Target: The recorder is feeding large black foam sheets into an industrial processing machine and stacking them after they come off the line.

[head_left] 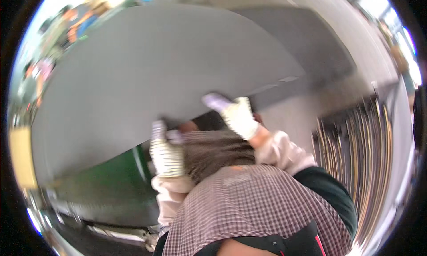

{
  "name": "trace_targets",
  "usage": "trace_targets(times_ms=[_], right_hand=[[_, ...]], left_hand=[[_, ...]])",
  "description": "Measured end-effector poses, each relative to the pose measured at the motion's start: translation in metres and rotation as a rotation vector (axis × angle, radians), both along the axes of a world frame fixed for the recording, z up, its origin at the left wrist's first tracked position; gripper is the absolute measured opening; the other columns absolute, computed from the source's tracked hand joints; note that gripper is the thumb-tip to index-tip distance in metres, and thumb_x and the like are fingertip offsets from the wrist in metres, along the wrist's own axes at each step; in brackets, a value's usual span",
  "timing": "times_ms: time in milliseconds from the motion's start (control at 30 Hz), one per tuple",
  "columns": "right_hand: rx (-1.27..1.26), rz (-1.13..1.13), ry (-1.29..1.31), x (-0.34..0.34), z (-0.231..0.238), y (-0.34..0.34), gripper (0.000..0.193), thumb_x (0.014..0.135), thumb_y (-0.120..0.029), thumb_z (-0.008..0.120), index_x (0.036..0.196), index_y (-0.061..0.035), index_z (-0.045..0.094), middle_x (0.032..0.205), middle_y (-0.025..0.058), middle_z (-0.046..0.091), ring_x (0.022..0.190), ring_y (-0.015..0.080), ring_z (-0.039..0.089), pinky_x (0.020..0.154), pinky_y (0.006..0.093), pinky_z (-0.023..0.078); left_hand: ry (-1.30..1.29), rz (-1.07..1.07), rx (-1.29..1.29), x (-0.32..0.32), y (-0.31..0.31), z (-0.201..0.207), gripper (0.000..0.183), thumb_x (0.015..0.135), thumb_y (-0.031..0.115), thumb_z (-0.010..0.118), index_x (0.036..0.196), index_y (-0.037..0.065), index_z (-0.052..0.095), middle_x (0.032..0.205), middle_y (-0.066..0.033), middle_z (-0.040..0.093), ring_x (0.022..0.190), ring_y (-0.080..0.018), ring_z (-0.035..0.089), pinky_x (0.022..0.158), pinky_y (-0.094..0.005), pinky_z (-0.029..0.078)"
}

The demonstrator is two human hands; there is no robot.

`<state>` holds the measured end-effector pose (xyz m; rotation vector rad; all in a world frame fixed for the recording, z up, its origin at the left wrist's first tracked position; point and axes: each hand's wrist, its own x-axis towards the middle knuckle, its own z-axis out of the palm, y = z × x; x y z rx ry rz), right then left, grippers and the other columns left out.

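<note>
Head view: A broad grey sheet point(147, 69) spans the space before the person, its left part overlapping the far edge of a green surface point(111, 180). The left hand point(167, 156) and right hand point(235, 113), both gloved, grip its near edge. It is probably stiff, fairly light but unwieldy; well-spread holds along that edge should suit. At right, a grey-sided holder point(400, 136) contains thin upright boards point(356, 153), closely packed.

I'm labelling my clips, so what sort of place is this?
Probably a workshop or factory floor, judging by the large grey sheet, the stack of thin sheets at right, and blurred people in the background.
</note>
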<state>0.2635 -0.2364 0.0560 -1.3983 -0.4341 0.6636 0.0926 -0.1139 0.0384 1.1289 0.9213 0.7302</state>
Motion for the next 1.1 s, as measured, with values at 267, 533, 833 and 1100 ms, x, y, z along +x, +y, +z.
trace_targets(times_ms=[267, 533, 833, 1100], right_hand=[[-0.546, -0.122, -0.017, 0.113, -0.27, -0.1, 0.04, 0.076, -0.026, 0.069, 0.107, -0.0014, 0.064, 0.101, 0.0152, 0.067, 0.092, 0.0244, 0.064, 0.086, 0.032, 0.047], [-0.989, -0.778, 0.389, 0.224, -0.474, -0.206, 0.04, 0.076, -0.025, 0.072, 0.104, 0.0021, 0.063, 0.098, 0.0169, 0.067, 0.088, 0.0239, 0.064, 0.081, 0.0326, 0.048], [-1.228, -0.935, 0.881, 0.243, -0.469, -0.069, 0.066, 0.068, -0.039, 0.079, 0.112, 0.0067, 0.059, 0.114, 0.0168, 0.062, 0.104, 0.027, 0.059, 0.091, 0.0334, 0.044], [-0.503, -0.965, 0.822, 0.261, -0.436, -0.113, 0.027, 0.077, -0.023, 0.069, 0.092, -0.0013, 0.065, 0.083, 0.0102, 0.064, 0.066, 0.0216, 0.059, 0.051, 0.0334, 0.047]], left_hand=[[-0.04, 0.721, -0.419, -0.035, 0.058, -0.033, 0.021, 0.083, 0.024, 0.069, 0.084, 0.007, 0.057, 0.055, 0.0046, 0.034, 0.042, -0.0053, 0.025, 0.039, -0.0202, 0.021], [1.285, 0.624, 0.103, -0.161, 0.228, -0.085, 0.045, 0.071, 0.027, 0.077, 0.099, -0.002, 0.057, 0.078, -0.0084, 0.056, 0.071, -0.0202, 0.056, 0.06, -0.0334, 0.048], [0.926, 0.328, 1.313, 0.138, 0.153, -0.003, 0.045, 0.082, 0.022, 0.062, 0.115, -0.006, 0.049, 0.096, -0.0171, 0.059, 0.095, -0.0317, 0.056, 0.081, -0.0423, 0.047], [0.334, -0.772, -0.696, 0.222, 0.005, -0.205, 0.069, 0.089, 0.045, 0.055, 0.134, -0.002, 0.032, 0.115, -0.0233, 0.057, 0.095, -0.0326, 0.061, 0.079, -0.0417, 0.051]])
